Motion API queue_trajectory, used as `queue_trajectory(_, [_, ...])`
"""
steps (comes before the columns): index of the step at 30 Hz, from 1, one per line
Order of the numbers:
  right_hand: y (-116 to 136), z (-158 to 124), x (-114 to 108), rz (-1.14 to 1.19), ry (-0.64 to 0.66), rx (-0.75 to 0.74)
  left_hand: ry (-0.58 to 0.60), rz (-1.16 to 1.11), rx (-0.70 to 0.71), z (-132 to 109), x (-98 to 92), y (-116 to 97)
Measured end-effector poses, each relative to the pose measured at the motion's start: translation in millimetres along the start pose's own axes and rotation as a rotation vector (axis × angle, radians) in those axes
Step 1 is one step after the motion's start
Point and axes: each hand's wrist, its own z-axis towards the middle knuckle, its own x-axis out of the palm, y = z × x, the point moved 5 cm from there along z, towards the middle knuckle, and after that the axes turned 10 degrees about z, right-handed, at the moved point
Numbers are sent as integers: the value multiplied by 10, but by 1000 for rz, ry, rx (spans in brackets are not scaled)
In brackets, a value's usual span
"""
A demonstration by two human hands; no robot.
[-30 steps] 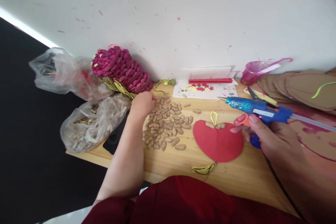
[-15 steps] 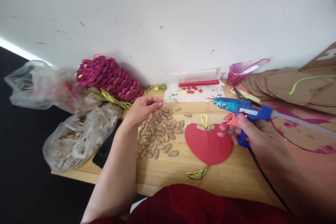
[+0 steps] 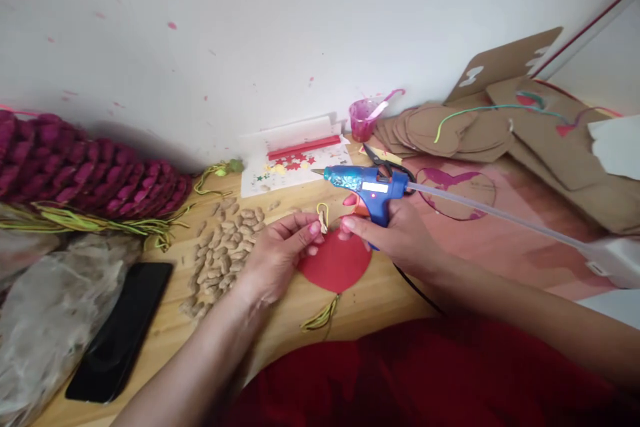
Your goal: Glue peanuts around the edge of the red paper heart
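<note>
My left hand (image 3: pixel 280 250) pinches a peanut shell (image 3: pixel 323 224) between thumb and fingertips, just above the top edge of a red paper heart (image 3: pixel 334 265) lying on the wooden table (image 3: pixel 360 303). My right hand (image 3: pixel 395 233) grips a blue glue gun (image 3: pixel 367 185) by its handle, nozzle pointing left, a clear glue stick (image 3: pixel 495 213) trailing out to the right. One right fingertip touches the peanut shell too. A yellow loop (image 3: pixel 323 208) sticks up at the heart's top. A yellow-green tassel (image 3: pixel 320 319) hangs at its point.
A heap of peanut shells (image 3: pixel 220 250) lies left of the heart. A black phone (image 3: pixel 120 330) and a clear plastic bag (image 3: pixel 45 320) sit at the near left. A magenta woven piece (image 3: pixel 85 170), star sticker sheet (image 3: pixel 293 163), pink cup (image 3: pixel 363 120), scissors (image 3: pixel 377 155) and brown cardboard cut-outs (image 3: pixel 500 127) line the back.
My left hand left the peanut heap with a shell and moved right to the heart's top. My right hand with the glue gun moved in to meet it. The camera swung right and closer.
</note>
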Motion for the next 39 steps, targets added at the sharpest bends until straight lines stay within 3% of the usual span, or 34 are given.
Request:
queue_trajectory(6, [61,-56,58,-157,9,-179,3,16,23,-12,64,88])
queue_trajectory(15, [32,-39,78,-179,98,-178,55,40,-19,-33,127,84])
queue_trajectory(28, [-5,-30,71,-158,131,-139,118,184,166,-17,86,35])
queue_trajectory(33, [-3,-33,64,-158,161,-140,105,162,90,-7,76,31])
queue_trajectory(39, [59,1,-5,-139,74,-134,130,17,-80,10,36,35])
